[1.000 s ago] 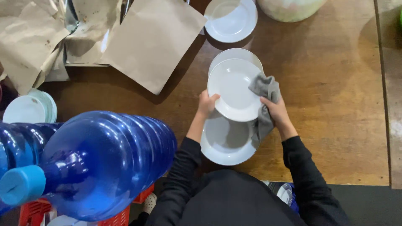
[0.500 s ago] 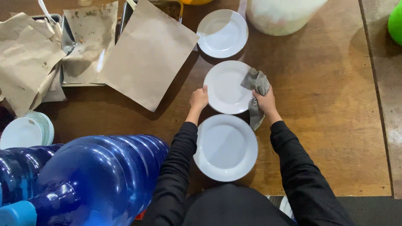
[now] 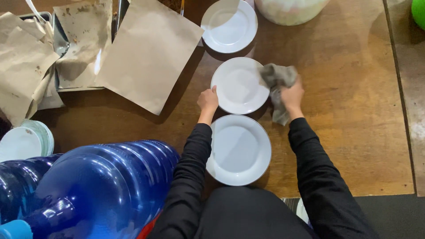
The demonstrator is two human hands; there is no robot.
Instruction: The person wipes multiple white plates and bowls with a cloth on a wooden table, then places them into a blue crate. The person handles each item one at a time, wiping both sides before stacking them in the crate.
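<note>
Three white plates lie in a row on the brown wooden table point(image 3: 354, 110): a far plate point(image 3: 229, 25), a middle plate point(image 3: 239, 85) and a near plate point(image 3: 239, 149). My left hand point(image 3: 207, 100) rests at the middle plate's left rim, fingers curled on its edge. My right hand point(image 3: 292, 96) holds a crumpled grey cloth point(image 3: 277, 79) just off the middle plate's right rim, blurred from motion. The cloth hangs down beside my wrist.
Brown paper sheets point(image 3: 146, 53) and crumpled stained paper over a metal tray point(image 3: 31, 57) fill the table's left. Large blue water bottles point(image 3: 102, 186) lie at lower left, a stack of pale plates point(image 3: 24, 141) beside them. A pale round tub point(image 3: 290, 9) stands at the far edge.
The middle plate has come down from my hands onto the table, on the stack between the other two. My right hand with the cloth has slid right, off the plate.
</note>
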